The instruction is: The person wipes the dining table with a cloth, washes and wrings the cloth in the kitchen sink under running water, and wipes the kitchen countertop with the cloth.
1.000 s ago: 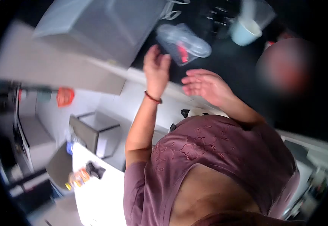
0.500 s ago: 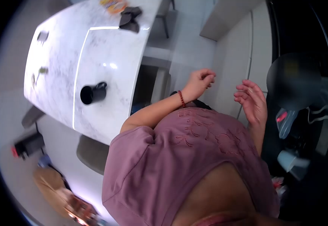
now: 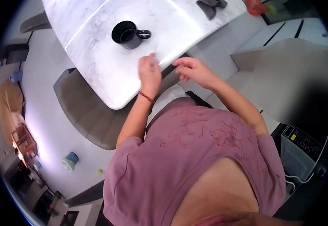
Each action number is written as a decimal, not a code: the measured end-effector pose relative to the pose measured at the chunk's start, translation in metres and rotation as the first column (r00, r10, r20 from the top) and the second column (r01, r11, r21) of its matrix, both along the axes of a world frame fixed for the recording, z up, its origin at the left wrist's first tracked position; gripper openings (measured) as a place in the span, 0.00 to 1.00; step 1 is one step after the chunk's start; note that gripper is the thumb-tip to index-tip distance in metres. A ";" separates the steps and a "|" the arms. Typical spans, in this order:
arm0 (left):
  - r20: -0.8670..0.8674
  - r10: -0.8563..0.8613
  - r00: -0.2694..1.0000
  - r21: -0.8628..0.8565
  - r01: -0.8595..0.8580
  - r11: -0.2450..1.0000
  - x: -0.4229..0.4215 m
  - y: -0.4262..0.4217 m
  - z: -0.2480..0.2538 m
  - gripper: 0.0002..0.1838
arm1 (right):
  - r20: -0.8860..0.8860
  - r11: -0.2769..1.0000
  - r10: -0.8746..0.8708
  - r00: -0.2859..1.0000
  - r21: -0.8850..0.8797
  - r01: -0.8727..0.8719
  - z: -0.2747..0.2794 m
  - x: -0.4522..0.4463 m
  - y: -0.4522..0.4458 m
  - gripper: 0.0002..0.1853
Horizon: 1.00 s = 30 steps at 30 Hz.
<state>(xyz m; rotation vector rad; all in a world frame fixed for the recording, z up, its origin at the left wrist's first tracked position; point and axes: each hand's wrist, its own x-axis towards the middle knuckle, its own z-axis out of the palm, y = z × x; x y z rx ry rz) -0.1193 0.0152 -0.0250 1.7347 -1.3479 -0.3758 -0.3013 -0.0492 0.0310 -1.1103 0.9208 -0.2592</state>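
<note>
A black mug (image 3: 129, 36) stands on the white marble table (image 3: 164, 22), its handle pointing right. My left hand (image 3: 150, 73), with a red beaded bracelet at the wrist, is over the table's near edge, just below the mug and apart from it. Its fingers are apart, slightly blurred, and hold nothing. To the right, my right hand (image 3: 193, 72) is in the air by the same edge, index finger stretched out and the others loosely curled, with nothing in it.
A grey-brown chair (image 3: 92, 109) is tucked at the table's corner. A dark cloth (image 3: 210, 7) and an orange-red bag (image 3: 255, 6) lie toward the upper right. An appliance with a button panel (image 3: 301, 145) is at the right. A blue-green bin (image 3: 70, 161) is on the floor.
The view has turned from the dark counter to the marble table. The mug is now close in front of my hands. Both hands have moved over to the table edge, still empty.
</note>
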 end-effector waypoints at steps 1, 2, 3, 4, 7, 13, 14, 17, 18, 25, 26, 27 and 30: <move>0.126 0.081 0.989 -0.006 -0.081 0.997 0.016 0.000 -0.002 0.15 | 0.000 0.999 0.037 0.999 -0.015 -0.037 -0.004 0.015 -0.006 0.17; 0.248 0.158 0.956 -0.018 -0.159 0.987 0.029 0.002 -0.004 0.17 | -0.002 0.999 0.054 0.999 -0.009 -0.054 -0.007 0.028 -0.012 0.17; 0.368 0.183 0.912 0.095 -0.233 0.968 0.042 0.004 -0.004 0.21 | 0.005 0.999 0.003 1.000 -0.052 -0.003 -0.009 0.041 -0.018 0.18; 0.367 0.195 0.910 0.099 -0.247 0.964 0.050 0.005 -0.006 0.21 | 0.014 0.994 -0.049 0.999 -0.096 0.050 -0.011 0.052 -0.025 0.19; 0.562 0.190 0.805 0.248 -0.383 0.890 0.065 0.004 -0.012 0.26 | 0.029 0.994 -0.068 0.997 -0.085 0.071 -0.011 0.075 -0.040 0.26; 0.613 0.132 0.779 0.307 -0.389 0.869 0.067 -0.005 -0.013 0.24 | 0.024 0.989 -0.116 0.993 -0.094 0.118 -0.012 0.104 -0.051 0.34; 0.613 0.129 0.779 0.308 -0.387 0.869 0.068 -0.005 -0.013 0.24 | 0.027 0.988 -0.119 0.993 -0.099 0.121 -0.014 0.106 -0.053 0.35; 0.617 0.093 0.782 0.318 -0.356 0.879 0.069 -0.005 -0.009 0.23 | 0.035 0.987 -0.114 0.993 -0.114 0.117 -0.020 0.107 -0.058 0.35; 0.616 0.086 0.783 0.306 -0.338 0.890 0.071 -0.004 -0.009 0.21 | 0.040 0.987 -0.098 0.994 -0.127 0.103 -0.021 0.108 -0.060 0.35; 0.342 0.219 0.914 -0.010 -0.229 0.973 0.080 -0.001 -0.025 0.08 | -0.034 0.974 -0.001 0.999 -0.228 -0.007 -0.017 0.115 -0.076 0.24; 0.340 0.218 0.915 -0.005 -0.230 0.973 0.080 -0.001 -0.026 0.08 | -0.057 0.977 0.034 0.998 -0.208 -0.045 -0.014 0.116 -0.080 0.22; 0.201 0.255 0.946 0.017 -0.263 0.965 0.080 -0.002 -0.025 0.06 | -0.079 0.978 0.070 0.994 -0.189 -0.084 -0.011 0.116 -0.083 0.20; -0.260 0.337 0.905 0.127 -0.314 0.941 0.078 -0.005 -0.016 0.06 | -0.143 0.985 0.090 0.986 -0.132 -0.109 -0.007 0.119 -0.089 0.19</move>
